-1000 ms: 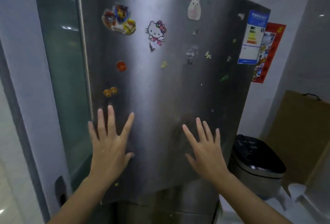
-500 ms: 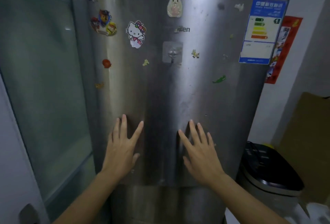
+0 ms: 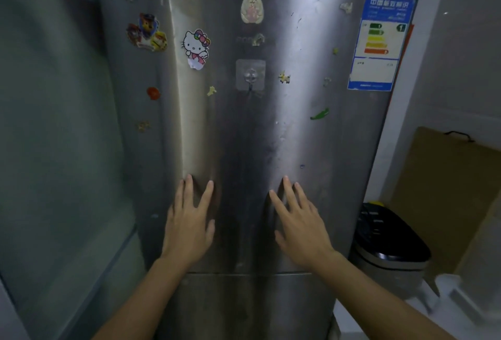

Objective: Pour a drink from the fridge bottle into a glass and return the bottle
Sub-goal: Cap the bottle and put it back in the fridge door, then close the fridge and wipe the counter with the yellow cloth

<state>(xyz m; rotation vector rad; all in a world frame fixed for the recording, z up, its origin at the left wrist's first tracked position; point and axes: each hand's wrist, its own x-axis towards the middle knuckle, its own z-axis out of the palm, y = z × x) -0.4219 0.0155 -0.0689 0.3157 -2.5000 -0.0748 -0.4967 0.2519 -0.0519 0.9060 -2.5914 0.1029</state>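
steel fridge (image 3: 244,136) door closed; left hand (image 3: 188,227) and right hand (image 3: 301,227) lie flat on it, fingers spread, gripping nothing.

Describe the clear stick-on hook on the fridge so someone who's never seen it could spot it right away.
Start at the steel fridge door and look along its middle, above the two flat hands. Below the cream hamster sticker sits the clear hook. It is the only see-through square pad with a hook; its neighbours are coloured stickers.

The brushed stainless-steel fridge door (image 3: 320,149) carries cartoon stickers, a clear adhesive hook (image 3: 250,75) at centre and a blue energy label (image 3: 379,44) top right.
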